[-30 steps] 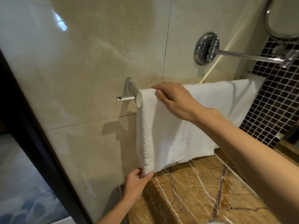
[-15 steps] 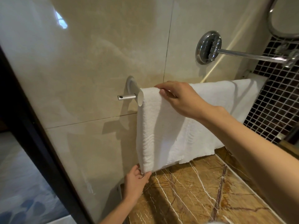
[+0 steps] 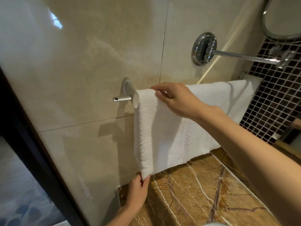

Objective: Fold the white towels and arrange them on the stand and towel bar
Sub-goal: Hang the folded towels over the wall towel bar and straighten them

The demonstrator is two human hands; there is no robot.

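A white towel (image 3: 164,137) hangs folded over the towel bar, whose silver left mount (image 3: 125,97) sticks out from the beige wall tile. The bar itself is hidden under the cloth. My right hand (image 3: 177,100) rests on the top fold near the towel's left end, thumb and fingers pinching the cloth. My left hand (image 3: 138,188) grips the towel's lower left corner from below, just above the counter.
A brown veined marble counter (image 3: 203,193) lies under the towel. A chrome swivel arm (image 3: 241,57) with a round wall plate reaches out above the bar toward a round mirror (image 3: 283,18). Dark mosaic tiles (image 3: 276,98) cover the right wall. A black door frame (image 3: 32,154) runs along the left.
Both hands stay on the towel. My right hand has shifted slightly along the top fold; the lower left corner remains pinched by my left hand.
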